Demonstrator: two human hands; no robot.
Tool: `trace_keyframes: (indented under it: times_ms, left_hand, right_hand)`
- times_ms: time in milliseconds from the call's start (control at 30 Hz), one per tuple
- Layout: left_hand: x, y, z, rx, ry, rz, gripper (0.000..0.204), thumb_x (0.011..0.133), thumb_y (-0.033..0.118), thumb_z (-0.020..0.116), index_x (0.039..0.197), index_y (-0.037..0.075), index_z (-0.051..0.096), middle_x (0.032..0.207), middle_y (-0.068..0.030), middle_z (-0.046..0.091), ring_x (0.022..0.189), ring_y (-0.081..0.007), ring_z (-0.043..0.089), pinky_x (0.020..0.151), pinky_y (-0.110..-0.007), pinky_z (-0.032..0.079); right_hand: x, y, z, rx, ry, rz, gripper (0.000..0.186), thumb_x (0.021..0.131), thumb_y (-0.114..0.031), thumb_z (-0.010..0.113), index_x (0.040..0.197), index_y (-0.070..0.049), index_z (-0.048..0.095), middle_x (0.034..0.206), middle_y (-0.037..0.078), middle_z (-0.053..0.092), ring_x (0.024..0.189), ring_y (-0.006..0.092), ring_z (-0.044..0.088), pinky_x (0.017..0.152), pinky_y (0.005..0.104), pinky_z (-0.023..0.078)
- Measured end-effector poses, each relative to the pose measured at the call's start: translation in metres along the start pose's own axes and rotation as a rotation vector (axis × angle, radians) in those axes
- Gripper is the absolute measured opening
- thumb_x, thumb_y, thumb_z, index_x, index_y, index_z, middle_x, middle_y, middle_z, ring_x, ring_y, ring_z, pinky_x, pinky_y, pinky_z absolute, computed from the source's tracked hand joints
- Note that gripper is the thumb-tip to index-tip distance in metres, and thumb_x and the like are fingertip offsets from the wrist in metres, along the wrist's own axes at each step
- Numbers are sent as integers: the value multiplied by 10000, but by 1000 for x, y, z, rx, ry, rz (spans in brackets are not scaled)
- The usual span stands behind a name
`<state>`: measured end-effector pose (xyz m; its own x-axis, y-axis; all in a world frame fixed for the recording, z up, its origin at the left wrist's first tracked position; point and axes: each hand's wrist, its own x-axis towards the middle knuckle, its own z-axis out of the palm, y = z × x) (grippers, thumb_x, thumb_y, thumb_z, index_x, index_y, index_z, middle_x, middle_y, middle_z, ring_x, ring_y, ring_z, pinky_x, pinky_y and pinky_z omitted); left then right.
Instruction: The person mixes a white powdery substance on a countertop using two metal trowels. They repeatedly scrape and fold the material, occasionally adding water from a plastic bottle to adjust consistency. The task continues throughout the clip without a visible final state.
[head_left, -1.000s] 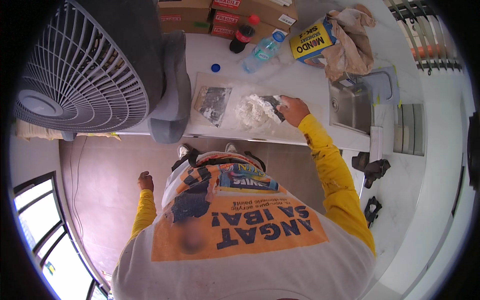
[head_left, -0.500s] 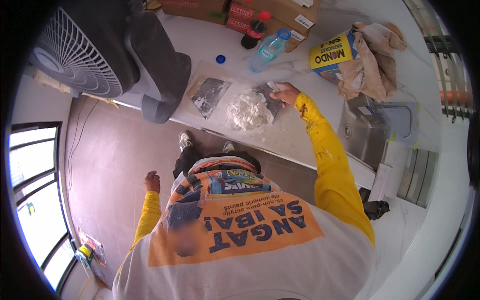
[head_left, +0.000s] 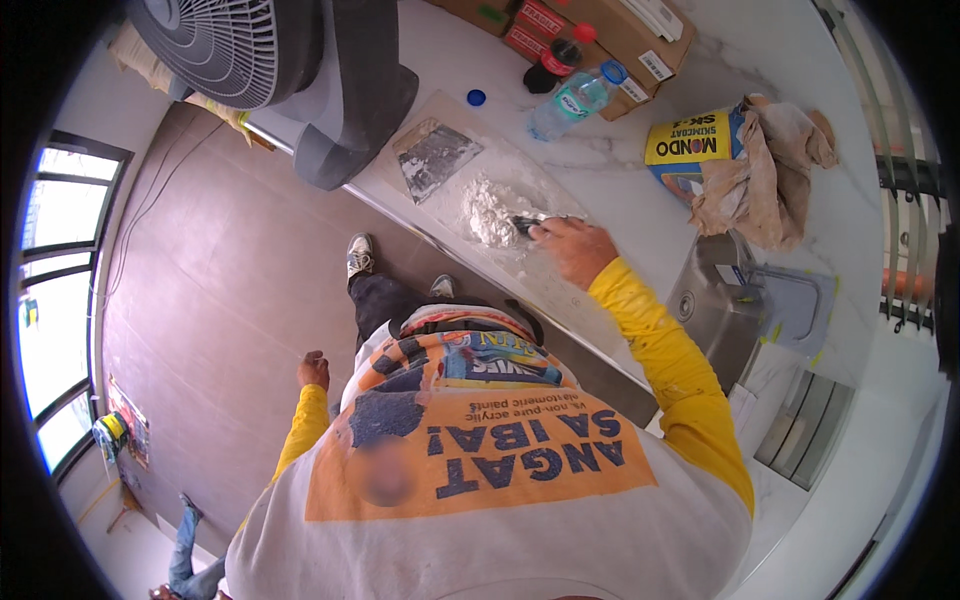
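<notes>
My right hand [head_left: 575,248] grips a dark flat scraper blade [head_left: 526,226], which I see nearly edge-on. The blade meets the right side of a heap of white powdery paste [head_left: 490,212]. Beneath the heap lies a pale, powder-smeared board [head_left: 425,207] on the counter. A second dark flat blade [head_left: 437,158], streaked with white, rests to the left of the heap. My left hand [head_left: 314,370] hangs by my side above the floor, fingers loosely curled and holding nothing that I can see.
A grey fan [head_left: 340,110] stands at the left of the counter. Behind the board are a blue bottle cap [head_left: 476,97], a clear water bottle [head_left: 575,102], a dark soda bottle [head_left: 555,64] and cardboard boxes [head_left: 655,35]. An opened paper powder bag [head_left: 760,165] and a steel sink [head_left: 705,295] are on the right.
My right hand has come nearer to me, bringing the scraper blade from the heap's far right to its near right and tilting it. The view has shifted, and another person's legs now show at lower left.
</notes>
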<state>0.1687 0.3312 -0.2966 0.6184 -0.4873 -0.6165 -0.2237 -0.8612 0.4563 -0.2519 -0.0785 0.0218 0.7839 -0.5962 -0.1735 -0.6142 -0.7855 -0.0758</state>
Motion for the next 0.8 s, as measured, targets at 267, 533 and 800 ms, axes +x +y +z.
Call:
trace_keyframes:
  times_ms: [267,533,800]
  left_hand:
    - [18,41,12,-122,11,49,307,828,139,577,1104,42,671,948,-194,706,852,-291,698,781,-371,552]
    - [18,29,-2,-152,74,44,296,821,106,576,1087,24,674,894,-161,700,765,-231,682,697,-329,551]
    - [1,-18,0,-138,55,-65,291,805,126,603,1068,35,689,896,-176,711,797,-256,697,723,-343,560]
  right_hand:
    - [44,33,-32,256,119,47,258,870,-183,604,1115,-169,684,1049,71,683,987,257,605,848,391,497]
    - [134,17,-35,192,-139,-47,287,879,-204,570,1101,-314,715,1081,99,634,1077,293,560,959,382,435]
    - [124,15,-12,112,-227,-133,343,820,-114,616,1122,-243,713,1123,34,661,1095,253,545,1000,368,398]
